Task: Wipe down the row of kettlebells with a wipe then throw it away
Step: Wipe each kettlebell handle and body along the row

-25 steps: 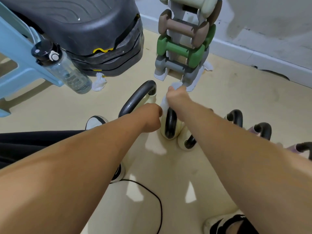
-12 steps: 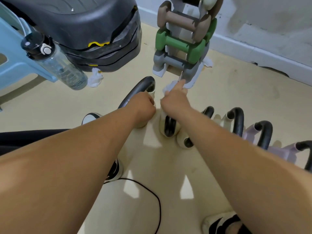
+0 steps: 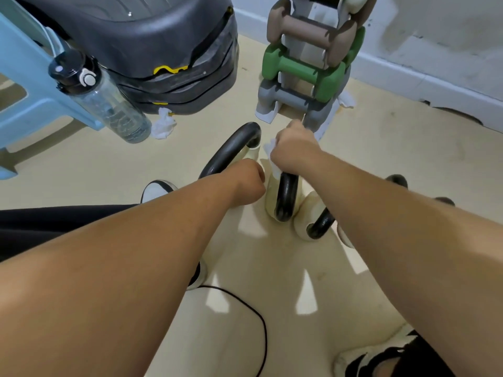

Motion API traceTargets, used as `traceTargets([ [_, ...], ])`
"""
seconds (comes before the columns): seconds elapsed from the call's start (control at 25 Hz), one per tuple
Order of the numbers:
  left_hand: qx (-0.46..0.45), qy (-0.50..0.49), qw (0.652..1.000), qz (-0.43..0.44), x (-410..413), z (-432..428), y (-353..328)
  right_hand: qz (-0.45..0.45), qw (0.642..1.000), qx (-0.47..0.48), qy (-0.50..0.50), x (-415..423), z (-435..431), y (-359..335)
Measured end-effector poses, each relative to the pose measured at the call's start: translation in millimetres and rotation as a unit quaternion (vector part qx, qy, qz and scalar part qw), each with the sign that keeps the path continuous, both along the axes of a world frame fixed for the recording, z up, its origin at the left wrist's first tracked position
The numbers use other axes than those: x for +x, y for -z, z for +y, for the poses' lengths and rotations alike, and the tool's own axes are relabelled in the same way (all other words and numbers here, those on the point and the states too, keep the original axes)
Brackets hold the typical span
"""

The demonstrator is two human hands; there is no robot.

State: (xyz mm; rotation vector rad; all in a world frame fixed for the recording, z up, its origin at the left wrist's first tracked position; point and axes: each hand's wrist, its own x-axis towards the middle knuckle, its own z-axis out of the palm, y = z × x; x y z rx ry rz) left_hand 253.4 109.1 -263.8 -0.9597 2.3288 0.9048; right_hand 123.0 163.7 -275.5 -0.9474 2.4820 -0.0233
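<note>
- Head view: the right hand (image 3: 295, 151) reaches out over the cream floor (image 3: 408, 164), its fingers curled tight round a white wipe (image 3: 270, 148).
- The wipe is bunched against the far end of the black handle (image 3: 284, 197) of the second kettlebell (image 3: 270, 198). This cream kettlebell stands in a row that runs toward the floor's right edge.
- The left hand (image 3: 246, 183) is balled in a fist just beside that kettlebell, at the near end of the first kettlebell's handle (image 3: 231, 152). Its fingers are tucked under, so I cannot tell whether they grip anything.
- A third kettlebell (image 3: 306, 221) stands just to the right, touching the second, and more black handles (image 3: 397, 179) show past the right forearm.
- Behind the hands, near the floor's far edge by the wall, a dumbbell rack (image 3: 307, 77) holds a green dumbbell (image 3: 299, 69).
- Toward the far left lie a clear water bottle (image 3: 103, 104) and a crumpled tissue (image 3: 163, 123), in front of a black stepper stack (image 3: 152, 50) and a blue stool (image 3: 24, 77).
- A black cable (image 3: 245, 303) curls across the near floor.
</note>
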Motion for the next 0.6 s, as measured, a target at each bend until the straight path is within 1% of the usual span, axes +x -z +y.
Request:
traceTargets([
  [0.04,-0.010,0.012,1.000,-0.004,2,1,-1,0.048,0.997,0.007,-0.055,13,9,8],
  [0.08,-0.021,0.023,0.999,-0.010,5,3,-3,0.071,0.993,-0.011,-0.094,26,20,15],
  [0.12,-0.033,0.034,0.999,-0.015,7,4,-5,0.069,0.990,-0.042,-0.113,37,32,19],
  [0.16,-0.040,0.042,0.998,-0.020,9,6,-8,0.059,0.986,-0.092,-0.125,46,45,19],
  [0.24,-0.051,0.051,0.997,-0.024,14,7,-11,0.062,0.964,-0.190,-0.178,58,76,25],
  [0.28,-0.056,0.056,0.997,-0.025,16,9,-13,0.053,0.952,-0.240,-0.181,66,91,27],
  [0.32,-0.061,0.059,0.996,-0.030,17,9,-14,0.016,0.945,-0.288,-0.153,75,103,25],
  [0.36,-0.063,0.057,0.996,-0.035,17,9,-14,-0.042,0.941,-0.321,-0.095,84,110,20],
  [0.44,-0.061,0.049,0.996,-0.041,15,12,-17,-0.149,0.924,-0.346,0.070,96,107,8],
  [0.52,-0.058,0.058,0.996,-0.040,12,20,-22,-0.224,0.900,-0.308,0.212,95,93,-3],
  [0.56,-0.058,0.062,0.996,-0.040,11,25,-25,-0.270,0.880,-0.279,0.272,95,89,-10],
  [0.6,-0.058,0.067,0.995,-0.038,11,29,-25,-0.309,0.851,-0.276,0.321,87,84,-5],
])
